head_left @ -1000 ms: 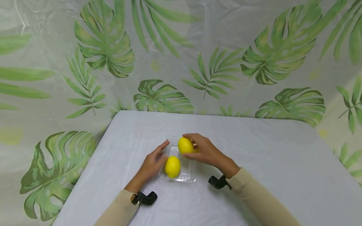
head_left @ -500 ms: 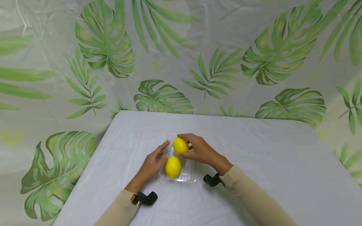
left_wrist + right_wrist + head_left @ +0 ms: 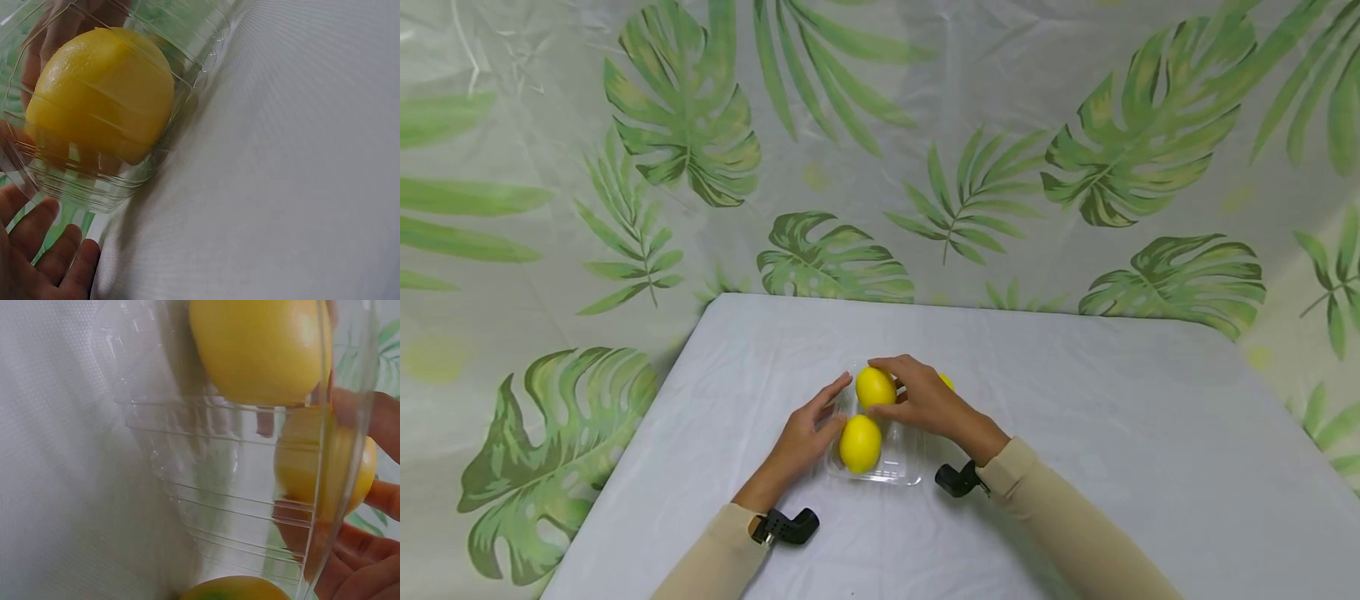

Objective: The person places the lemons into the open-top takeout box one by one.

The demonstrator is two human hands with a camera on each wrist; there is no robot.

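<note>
My right hand (image 3: 921, 396) holds a yellow lemon (image 3: 876, 388) between thumb and fingers, at the far left part of a clear plastic container (image 3: 898, 467). A second lemon (image 3: 861, 444) lies in the near left part, just below the held one. My left hand (image 3: 808, 433) rests along the container's left side, fingers extended and thumb by the near lemon. Through the clear wall, the left wrist view shows a lemon (image 3: 103, 94), with the left fingertips (image 3: 72, 240) beside the container. In the right wrist view, the right fingers reach the held lemon (image 3: 359, 469) over the rim.
A third lemon (image 3: 947, 381) peeks out behind the right hand, outside the container to its right. The white-covered table (image 3: 1075, 417) extends to both sides. A leaf-printed sheet (image 3: 985, 83) hangs behind the table's far edge.
My right hand has shifted left with its lemon, which now sits nearer the container's left side. A lemon has come into sight behind that hand. The left hand stays put.
</note>
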